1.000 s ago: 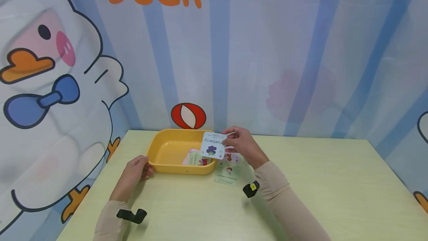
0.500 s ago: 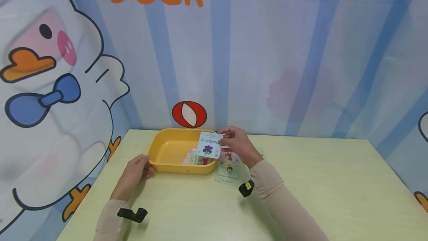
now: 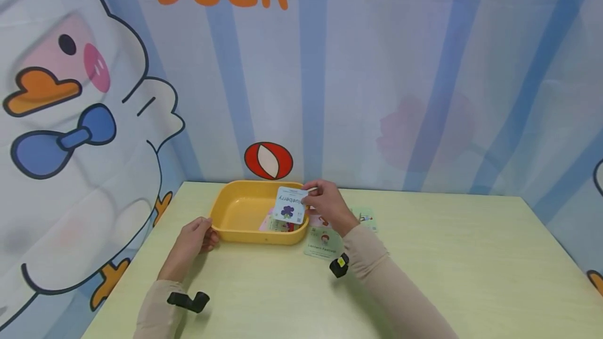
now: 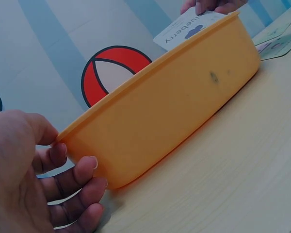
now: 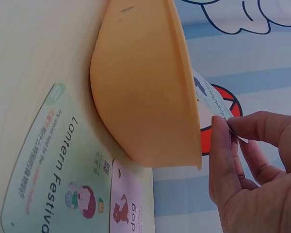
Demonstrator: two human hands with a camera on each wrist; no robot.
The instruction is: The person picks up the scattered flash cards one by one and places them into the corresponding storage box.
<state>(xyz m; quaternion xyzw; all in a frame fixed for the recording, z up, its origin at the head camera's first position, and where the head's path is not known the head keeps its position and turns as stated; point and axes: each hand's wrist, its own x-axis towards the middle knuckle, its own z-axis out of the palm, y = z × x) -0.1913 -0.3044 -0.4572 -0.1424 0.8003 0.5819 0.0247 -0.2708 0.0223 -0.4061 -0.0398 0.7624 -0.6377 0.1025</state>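
Observation:
My right hand [image 3: 328, 206] pinches a blueberry flashcard [image 3: 289, 204] by its edge, over the right end of a yellow plastic tray [image 3: 254, 237]. In the right wrist view, the thumb and a finger [image 5: 262, 127] grip the card just beyond the tray rim. My left hand [image 3: 190, 239] holds the tray's left front corner; in the left wrist view its thumb lies at the rim, with the fingers [image 4: 82, 174] curled below against the wall. Inside the tray, pink and green cards [image 3: 278, 223] lie partly hidden under the blueberry card.
To the right of the tray, a green Lantern Festival card [image 3: 322, 244] lies on the table [image 3: 264, 286]. A pink card [image 5: 126, 204] sits beside it, and another green card [image 3: 365, 217] lies behind the right wrist. A printed duck curtain [image 3: 358, 77] hangs behind the table.
My right hand has moved left with the blueberry card, bringing it further over the tray. The green card behind the wrist has come into sight. The left hand stays at the tray corner.

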